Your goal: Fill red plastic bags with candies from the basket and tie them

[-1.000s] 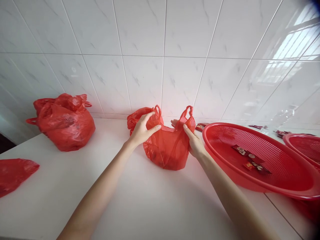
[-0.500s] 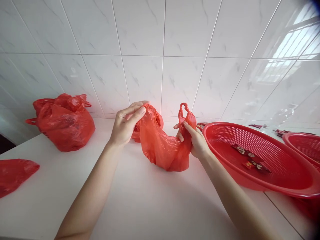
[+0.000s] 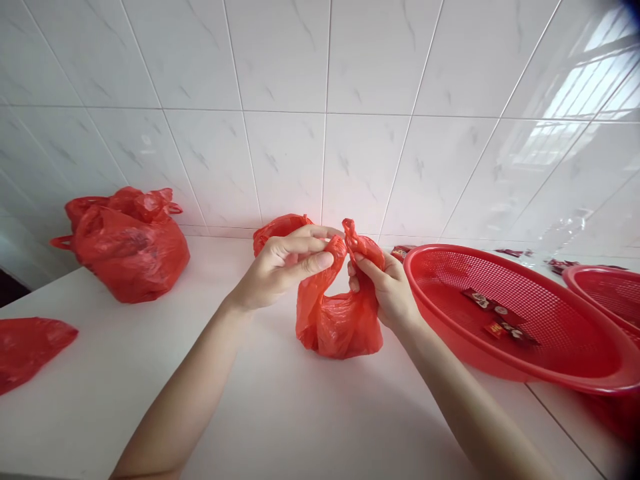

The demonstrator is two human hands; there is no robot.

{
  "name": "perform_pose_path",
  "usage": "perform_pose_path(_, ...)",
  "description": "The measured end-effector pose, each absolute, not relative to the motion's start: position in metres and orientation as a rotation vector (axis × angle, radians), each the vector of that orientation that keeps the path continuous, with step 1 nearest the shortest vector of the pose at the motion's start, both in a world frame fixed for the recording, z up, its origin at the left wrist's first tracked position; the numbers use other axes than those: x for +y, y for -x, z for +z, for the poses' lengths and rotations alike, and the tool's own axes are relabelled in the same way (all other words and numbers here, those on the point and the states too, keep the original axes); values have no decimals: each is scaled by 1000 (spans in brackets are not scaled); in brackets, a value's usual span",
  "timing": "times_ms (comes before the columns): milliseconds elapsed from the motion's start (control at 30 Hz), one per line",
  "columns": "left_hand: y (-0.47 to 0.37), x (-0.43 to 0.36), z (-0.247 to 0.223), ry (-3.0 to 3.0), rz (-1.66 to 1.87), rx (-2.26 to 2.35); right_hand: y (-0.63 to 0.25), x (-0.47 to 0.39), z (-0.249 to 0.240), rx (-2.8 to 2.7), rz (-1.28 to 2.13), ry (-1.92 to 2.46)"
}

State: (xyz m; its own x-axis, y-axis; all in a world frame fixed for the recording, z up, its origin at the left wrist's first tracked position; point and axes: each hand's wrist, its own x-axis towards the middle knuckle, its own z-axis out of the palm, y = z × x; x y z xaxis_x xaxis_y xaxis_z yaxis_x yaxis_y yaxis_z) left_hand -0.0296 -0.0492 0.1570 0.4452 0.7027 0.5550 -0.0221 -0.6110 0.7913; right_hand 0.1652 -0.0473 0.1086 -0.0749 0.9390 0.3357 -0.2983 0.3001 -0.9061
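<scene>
A red plastic bag [image 3: 343, 327] hangs between my two hands, its base close to the white counter. My left hand [image 3: 285, 263] pinches one handle of it between thumb and fingers. The other handle is gathered in my right hand [image 3: 387, 283], with a twisted loop sticking up above the thumb. Both handles are close together near the middle of the view. What the bag holds, if anything, cannot be made out. Behind my left hand, partly hidden, another red plastic bag [image 3: 280, 227] sits against the wall.
A full red bag [image 3: 133, 250] stands at the back left, and a flat red bag [image 3: 35, 350] lies at the left edge. On the right, a red basket [image 3: 460, 347] holds several dark wrapped packets [image 3: 500, 313]. A second red basket [image 3: 605, 287] and a clear bottle [image 3: 563, 233] are beyond it.
My left hand has moved right and slightly down, bringing its handle close to the right one. The bag's stretched side has folded into a U shape. My right hand has barely shifted.
</scene>
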Motion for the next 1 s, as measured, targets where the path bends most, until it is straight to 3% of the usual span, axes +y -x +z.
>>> perform_pose_path(233, 20, -49, 151, -1912, 1374, 604, -158, -58, 110, -1477, 897, 875)
perform_pose_path(767, 22, -36, 144, -1866, 1696, 788, -170, -58, 118, -1583, 1235, 749)
perform_pose_path(867, 21, -35, 141, -1957, 1664, 826, -169, -58, 117, -1539, 1277, 727)
perform_pose_path(1000, 18, -37, 141, -2027, 1357, 826, -166, -59, 118, -1517, 1323, 732)
